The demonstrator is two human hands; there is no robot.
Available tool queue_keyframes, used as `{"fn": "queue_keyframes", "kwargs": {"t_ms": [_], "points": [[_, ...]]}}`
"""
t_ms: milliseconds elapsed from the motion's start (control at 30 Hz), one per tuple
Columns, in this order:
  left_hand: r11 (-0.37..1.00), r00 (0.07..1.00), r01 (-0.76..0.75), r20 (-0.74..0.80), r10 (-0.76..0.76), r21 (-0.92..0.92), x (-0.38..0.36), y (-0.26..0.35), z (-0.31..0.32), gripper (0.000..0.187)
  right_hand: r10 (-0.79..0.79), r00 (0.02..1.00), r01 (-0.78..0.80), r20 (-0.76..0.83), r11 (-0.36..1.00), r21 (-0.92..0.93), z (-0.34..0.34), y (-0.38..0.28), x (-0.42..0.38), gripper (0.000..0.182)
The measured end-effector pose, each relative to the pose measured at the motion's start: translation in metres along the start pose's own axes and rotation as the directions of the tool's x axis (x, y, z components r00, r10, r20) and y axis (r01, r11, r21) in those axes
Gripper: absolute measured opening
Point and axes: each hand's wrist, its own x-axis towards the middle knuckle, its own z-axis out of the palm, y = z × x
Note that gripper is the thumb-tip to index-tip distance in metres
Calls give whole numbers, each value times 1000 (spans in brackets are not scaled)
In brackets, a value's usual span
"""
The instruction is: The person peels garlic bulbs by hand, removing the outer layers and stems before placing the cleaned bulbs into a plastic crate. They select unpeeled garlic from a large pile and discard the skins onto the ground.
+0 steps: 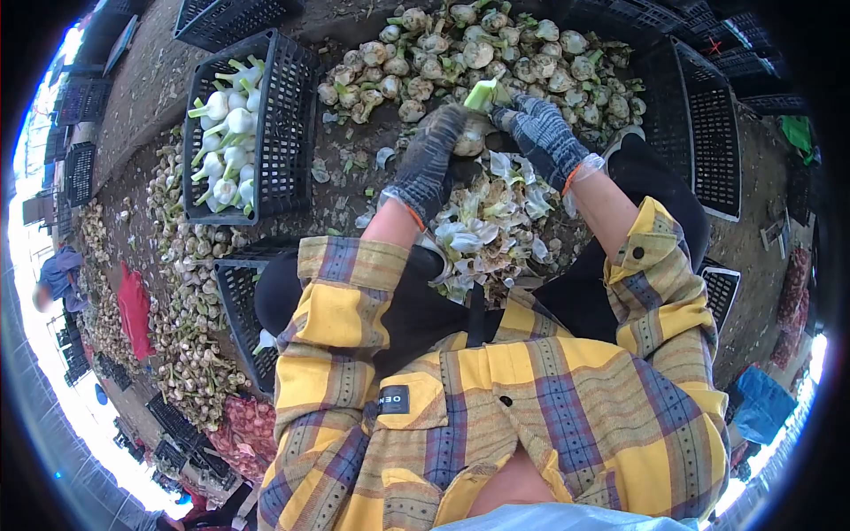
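Both my hands wear grey knitted gloves and meet at the upper middle of the head view. Between them is a garlic bulb with a pale green cut stem pointing up. My left hand has its fingers curled against the bulb's left side. My right hand is closed at the stem, on the right. Below them lies a heap of peeled white and brown skins. Just beyond my hands spreads a pile of uncleaned garlic bulbs.
At the left stands a black crate of clean white garlic. Another black crate is at the right, and one beside my left leg. More garlic, a red cloth and a person are at far left.
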Motion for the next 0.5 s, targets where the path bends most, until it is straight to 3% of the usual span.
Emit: {"fn": "queue_keyframes", "kwargs": {"t_ms": [33, 67, 100, 133, 167, 200, 233, 333, 400, 433, 500], "points": [[1000, 1000, 1, -2, -1, -1, 0, -2, 0, 39, -222, 975, 212, 3, 925, -314, 1, 3, 1, 23], [999, 1000, -29, -2, 29, -17, 2, -3, -1, 41, -223, 975, 213, 3, 925, -314, 3, 3, 1, 23], [998, 998, -57, -3, 57, -31, 0, 1, 2, 43, 90, 995, -95, 32, 916, 390, 3, -2, -2, 23], [998, 998, -56, -4, 56, -30, -3, 4, 4, 43, 297, 919, -360, 259, 366, 858, 4, -7, -5, 24], [988, 997, 64, 49, -58, -139, -5, 9, 5, 44, 294, 920, -359, 259, 367, 858, 3, -11, -6, 24], [953, 980, 187, 114, -163, -239, -8, 14, 9, 45, 280, 909, -381, 309, 255, 889, 2, -13, -6, 24], [953, 980, 187, 113, -164, -240, -9, 16, 10, 45, 262, 896, -402, 358, 138, 905, 1, -15, -8, 24], [920, 975, 220, 112, -193, -325, -5, 14, 2, 45, 207, 896, -412, 392, 63, 909, -5, -22, -13, 23], [855, 908, 366, 342, -242, -367, 4, 12, -17, 50, 156, 897, -420, 413, 11, 907, -7, -23, -15, 23], [856, 909, 364, 340, -241, -366, 4, 12, -17, 50, 117, 895, -430, 430, -23, 903, -8, -21, -16, 23], [870, 936, 353, 125, -330, -345, 5, 11, -9, 45, 79, 894, -439, 442, -57, 897, -8, -21, -16, 23]]}}
